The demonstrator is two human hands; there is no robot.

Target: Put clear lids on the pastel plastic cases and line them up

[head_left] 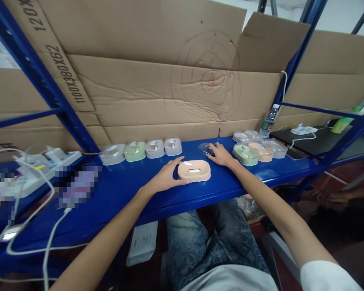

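Note:
A peach oval plastic box (194, 170) with a pale slot-shaped piece in its top sits on the blue shelf. My left hand (170, 175) grips its left end, thumb along the front and fingers round the back. Behind it and to the right, my right hand (221, 154) has its fingers on a clear oval plastic lid (204, 148) lying on the shelf; the fingertips curl over its right edge.
Left at the back stands a row of grey and green boxes (135, 150). More boxes (245, 154) cluster at right beside a water bottle (269, 121). A phone (80, 186), power strips and white cables (50, 226) occupy the left. Cardboard (145, 89) walls the back.

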